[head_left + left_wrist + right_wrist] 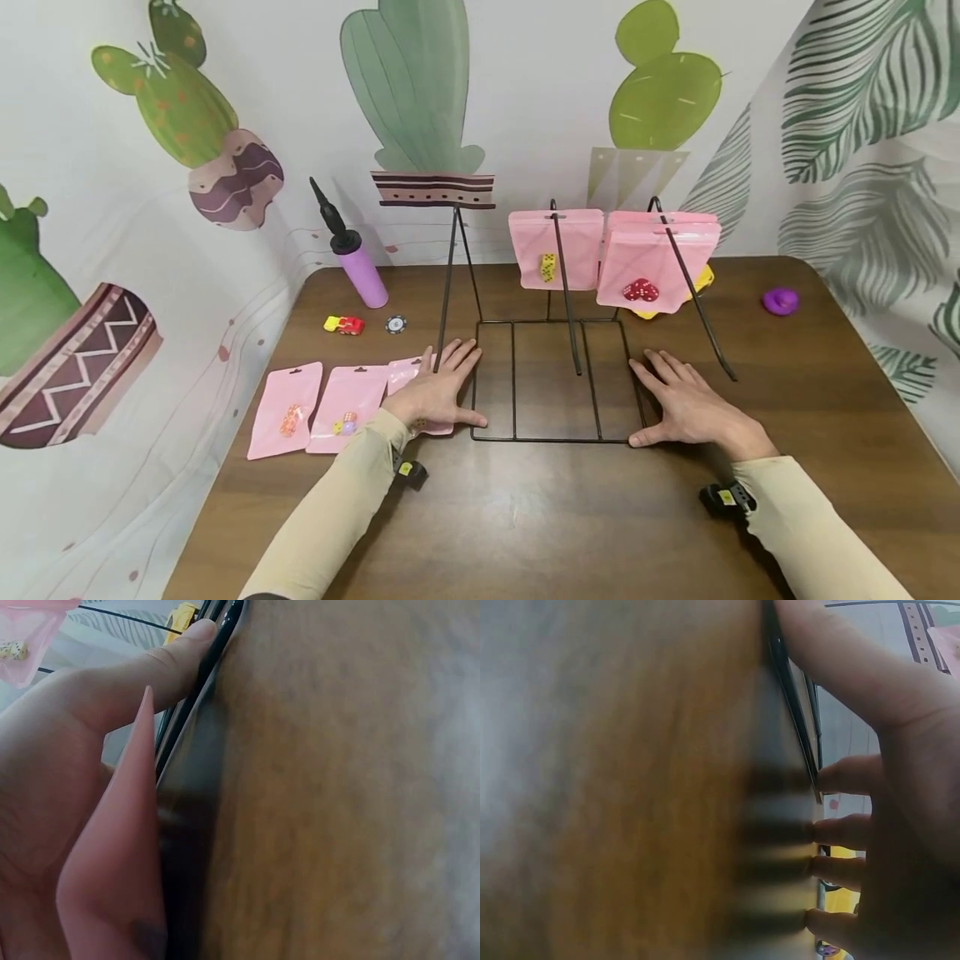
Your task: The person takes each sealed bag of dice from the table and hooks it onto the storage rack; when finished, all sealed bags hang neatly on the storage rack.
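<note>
Two hands are lying flat on the brown wooden table (pixel 525 517), and we are bracing the black wire display rack (pixel 555 379) between them at the centre of the frame. Our left hand (pixel 438 392) is resting with straight, spread fingers against the left edge of the rack's base, its thumb along the front wire; the left wrist view shows that thumb (pixel 150 675) touching the wire. It is also lying on the nearest of three pink pouches (pixel 348 408) spread at lower left. Our right hand (pixel 686 404) is mirroring it on the right edge, fingers straight and relaxed, thumb at the front corner. Neither hand is gripping anything.

Upper centre, two pink zip pouches are hanging on the rack's prongs, one with a yellow die (pixel 548 267), one with red dice (pixel 641 290). Behind, we are seeing a purple balloon pump (pixel 358 262) at upper left, then a small toy car (pixel 345 325), a poker chip (pixel 395 323), and a purple lump (pixel 781 301) at far right.

We judge the rack to be light and top-heavy: uneven pressure from our palms could be tipping it, and the hanging pouches could be sliding off the prongs. The pouch under our left palm could be dragging along.
</note>
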`<state>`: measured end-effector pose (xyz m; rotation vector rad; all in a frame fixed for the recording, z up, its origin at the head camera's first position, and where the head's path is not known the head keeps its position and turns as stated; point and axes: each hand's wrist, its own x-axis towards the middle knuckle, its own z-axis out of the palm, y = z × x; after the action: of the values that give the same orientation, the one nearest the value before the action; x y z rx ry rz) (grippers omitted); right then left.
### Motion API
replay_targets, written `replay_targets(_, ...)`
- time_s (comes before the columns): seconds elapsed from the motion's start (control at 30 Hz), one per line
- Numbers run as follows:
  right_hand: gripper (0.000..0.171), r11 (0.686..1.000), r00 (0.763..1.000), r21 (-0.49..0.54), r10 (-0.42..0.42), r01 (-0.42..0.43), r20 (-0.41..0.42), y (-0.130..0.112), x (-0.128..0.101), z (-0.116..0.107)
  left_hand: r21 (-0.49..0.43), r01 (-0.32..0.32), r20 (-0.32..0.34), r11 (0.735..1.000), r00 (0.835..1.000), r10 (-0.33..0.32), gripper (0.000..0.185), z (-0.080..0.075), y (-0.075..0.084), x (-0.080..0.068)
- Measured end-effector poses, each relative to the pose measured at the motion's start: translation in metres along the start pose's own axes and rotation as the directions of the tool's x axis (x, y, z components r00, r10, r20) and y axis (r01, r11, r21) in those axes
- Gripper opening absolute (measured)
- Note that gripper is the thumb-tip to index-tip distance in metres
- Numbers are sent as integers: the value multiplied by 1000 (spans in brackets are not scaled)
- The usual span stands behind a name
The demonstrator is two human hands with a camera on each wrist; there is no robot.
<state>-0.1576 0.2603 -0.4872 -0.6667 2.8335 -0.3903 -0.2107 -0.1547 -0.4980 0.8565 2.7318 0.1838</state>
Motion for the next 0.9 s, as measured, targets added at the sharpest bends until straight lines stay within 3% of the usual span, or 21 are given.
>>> replay_targets(0.23,123,999,999,-42,-10,12,49,-6,9,-6,0,19,-33,1000,999,-19,116,2,-2,-6)
replay_targets(0.4,123,1000,998,-26,4,-2,67,-7,8,-7,27,-22,-120,999,992,25,107,4,-1,-10)
replay_targets(0.53,124,1000,997,2,13,-14,72,-6,5,-7,-25,-54,-187,998,981,48,97,2,2,-14)
replay_targets(0.7,125,999,996,28,32,-34,80,-4,3,-7,-114,-21,-266,993,964,-10,87,-4,3,-24)
replay_targets(0.9,126,998,996,41,36,-39,80,-5,4,-6,-173,34,-353,984,931,-94,80,-9,0,-45)
